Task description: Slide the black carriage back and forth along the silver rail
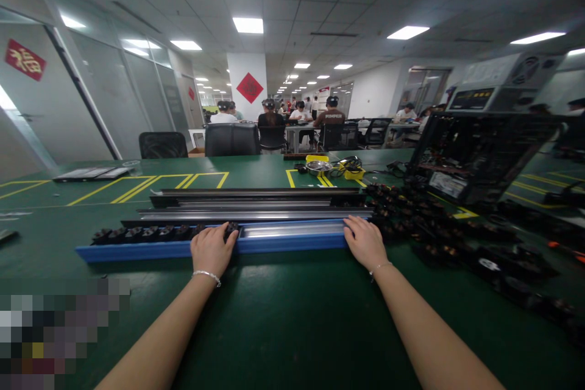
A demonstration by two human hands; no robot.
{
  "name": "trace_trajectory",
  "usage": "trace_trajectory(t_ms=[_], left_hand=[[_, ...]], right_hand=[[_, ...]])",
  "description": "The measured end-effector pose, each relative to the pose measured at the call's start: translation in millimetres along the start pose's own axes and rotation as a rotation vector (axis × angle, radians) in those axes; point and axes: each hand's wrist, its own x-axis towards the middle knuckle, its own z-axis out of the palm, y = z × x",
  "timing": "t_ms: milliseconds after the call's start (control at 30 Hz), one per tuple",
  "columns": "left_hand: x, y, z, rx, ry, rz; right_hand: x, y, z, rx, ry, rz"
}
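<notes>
A long blue channel rail [287, 245] lies crosswise in front of me on the green table. Its left half holds a row of small black components [150, 232], and bare metal lining shows in the right half. My left hand [211, 251] is closed over the rail near its middle, thumb and fingers on the black component [231, 229] at the row's right end. My right hand [367, 242] grips the rail's right end, fingers curled over the far edge. Behind it lie several black and silver rails [256, 214], parallel to it.
Black components [411, 213] are heaped to the right. An open computer case [479, 152] stands behind them. A metal bowl [319, 166] and yellow items [351, 172] sit farther back on the green table [292, 329]. Other people sit at distant desks.
</notes>
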Motion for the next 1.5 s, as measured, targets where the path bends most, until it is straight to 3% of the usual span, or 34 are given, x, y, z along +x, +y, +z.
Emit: trace_trajectory(t_ms=[233,533,1500], left_hand=[[2,5,-8.5,-0.070,-0.139,-0.148],[0,5,-9.2,-0.051,-0.181,-0.172],[-2,8,-6.8,-0.131,-0.150,-0.141]], right_hand=[[0,0,-1,-0.001,-0.008,-0.002],[0,-1,-2,0.003,-0.013,0.000],[0,-1,-1,0.005,-0.008,0.010]])
